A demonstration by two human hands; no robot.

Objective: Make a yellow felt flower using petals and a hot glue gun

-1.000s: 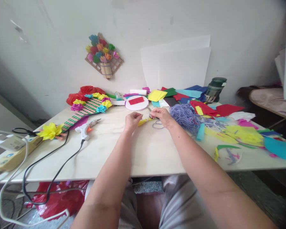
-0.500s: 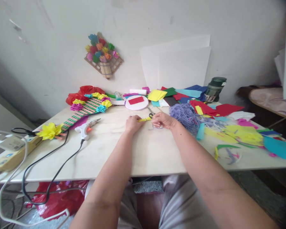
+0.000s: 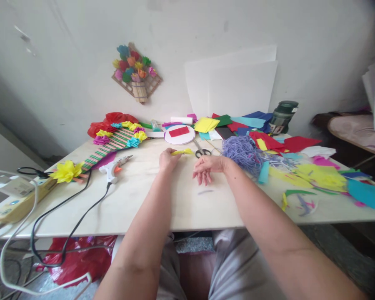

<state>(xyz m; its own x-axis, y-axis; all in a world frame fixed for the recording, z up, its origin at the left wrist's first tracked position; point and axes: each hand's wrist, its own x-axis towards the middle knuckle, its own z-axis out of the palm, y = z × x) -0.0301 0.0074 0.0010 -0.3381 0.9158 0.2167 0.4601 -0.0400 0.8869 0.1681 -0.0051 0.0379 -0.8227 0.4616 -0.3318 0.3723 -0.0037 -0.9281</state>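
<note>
My left hand (image 3: 168,159) pinches one end of a small folded strip of yellow paper (image 3: 184,152), which points to the right and looks gathered at its middle. To the right of it my right hand (image 3: 205,167) hangs over the table with fingers loosely apart and holds nothing. Just beyond that hand lies a pair of scissors (image 3: 202,153) with dark handles. A short, blurred snippet of purple yarn (image 3: 205,192) shows below the fingers. Right of the hand rests a heap of purple yarn (image 3: 241,154).
A glue gun (image 3: 113,168) lies at left, its cord crossing the table edge near a power strip (image 3: 20,205). Behind are a white disc (image 3: 171,138) and a woven flower piece (image 3: 111,146). Coloured paper (image 3: 318,176) and a dark bottle (image 3: 283,117) stand right.
My right hand has opened and moved down and left, away from the scissors and the paper. The yarn snippet is now apart from it. My left hand has shifted slightly left with the yellow paper.
</note>
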